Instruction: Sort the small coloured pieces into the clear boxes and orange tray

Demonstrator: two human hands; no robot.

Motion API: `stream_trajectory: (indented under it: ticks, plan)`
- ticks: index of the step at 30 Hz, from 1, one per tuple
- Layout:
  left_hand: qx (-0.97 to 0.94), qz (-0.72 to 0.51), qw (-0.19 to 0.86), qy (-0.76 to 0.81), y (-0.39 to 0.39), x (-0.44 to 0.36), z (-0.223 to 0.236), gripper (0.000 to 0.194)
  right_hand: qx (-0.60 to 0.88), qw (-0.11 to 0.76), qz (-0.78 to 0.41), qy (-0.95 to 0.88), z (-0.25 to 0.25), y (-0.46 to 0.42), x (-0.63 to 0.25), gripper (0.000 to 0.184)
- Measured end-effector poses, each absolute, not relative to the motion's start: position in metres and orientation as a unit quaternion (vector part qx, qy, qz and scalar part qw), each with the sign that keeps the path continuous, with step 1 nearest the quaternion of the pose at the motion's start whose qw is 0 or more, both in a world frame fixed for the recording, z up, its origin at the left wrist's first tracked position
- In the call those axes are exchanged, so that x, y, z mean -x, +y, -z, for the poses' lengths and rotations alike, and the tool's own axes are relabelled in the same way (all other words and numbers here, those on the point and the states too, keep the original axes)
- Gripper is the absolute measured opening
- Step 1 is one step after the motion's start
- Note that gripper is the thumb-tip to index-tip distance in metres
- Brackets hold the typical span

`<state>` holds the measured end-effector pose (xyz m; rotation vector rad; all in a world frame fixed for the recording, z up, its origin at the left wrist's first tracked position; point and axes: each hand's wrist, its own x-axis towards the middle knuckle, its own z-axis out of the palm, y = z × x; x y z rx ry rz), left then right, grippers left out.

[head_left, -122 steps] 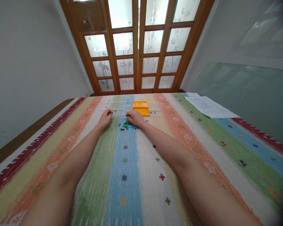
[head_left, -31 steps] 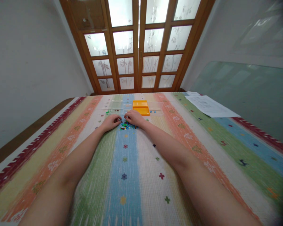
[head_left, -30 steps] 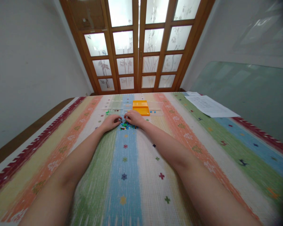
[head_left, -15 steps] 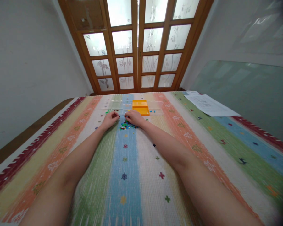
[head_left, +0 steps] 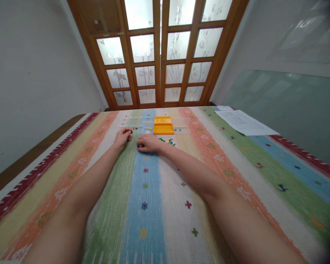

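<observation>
Piece (head_left: 131, 131) in left fingers (head_left: 128, 131), axis unclear.

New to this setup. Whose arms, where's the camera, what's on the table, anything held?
No machine here: these are one person's bare arms, seen from a camera worn on their head, looking forward and down. A striped cloth covers the table. On it sit a yellow-orange tray and clear trays with a few small pieces in them, plus paper sheets off to the right. The left hand is by the clear trays; a dark red speck shows at its fingertips, too small to confirm as held. The right hand is curled beside loose colored pieces; its grip is hidden.
</observation>
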<state>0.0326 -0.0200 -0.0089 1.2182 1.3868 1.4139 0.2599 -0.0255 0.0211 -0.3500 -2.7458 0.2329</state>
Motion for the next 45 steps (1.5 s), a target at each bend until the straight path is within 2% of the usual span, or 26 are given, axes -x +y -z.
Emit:
stream_trajectory:
  ticks: [6, 9, 14, 20, 26, 31, 37, 45]
  plan:
    - [-0.445, -0.573, 0.415, 0.549, -0.021, -0.032, 0.003, 0.027, 0.108, 0.161, -0.096, -0.976, -0.023, -0.027, -0.261, 0.014]
    - [-0.519, -0.537, 0.338, 0.573, -0.020, -0.029, 0.006, 0.023, 0.097, 0.162, -0.093, -0.978, -0.022, -0.027, -0.259, 0.010]
    - [-0.678, -0.391, 0.159, 0.601, -0.020, -0.024, 0.013, 0.016, 0.093, 0.170, -0.095, -0.976, -0.019, -0.028, -0.256, 0.010]
    - [-0.773, -0.313, 0.085, 0.545, -0.026, -0.024, 0.009, 0.008, 0.184, 0.205, -0.115, -0.955, -0.014, -0.021, -0.260, 0.011]
    - [-0.731, -0.352, 0.116, 0.573, -0.026, -0.027, 0.010, 0.009, 0.326, 0.317, -0.125, -0.882, -0.007, 0.006, -0.282, 0.015]
    - [-0.680, -0.418, 0.165, 0.580, -0.020, -0.030, 0.015, 0.009, 0.379, 0.385, -0.105, -0.835, -0.008, 0.021, -0.297, 0.015]
    - [-0.625, -0.484, 0.274, 0.549, -0.020, -0.038, 0.012, 0.016, 0.398, 0.382, -0.099, -0.828, -0.008, 0.022, -0.300, 0.017]
    - [-0.552, -0.539, 0.311, 0.555, -0.020, -0.039, 0.009, 0.026, 0.451, 0.357, -0.085, -0.814, -0.005, 0.026, -0.301, 0.025]
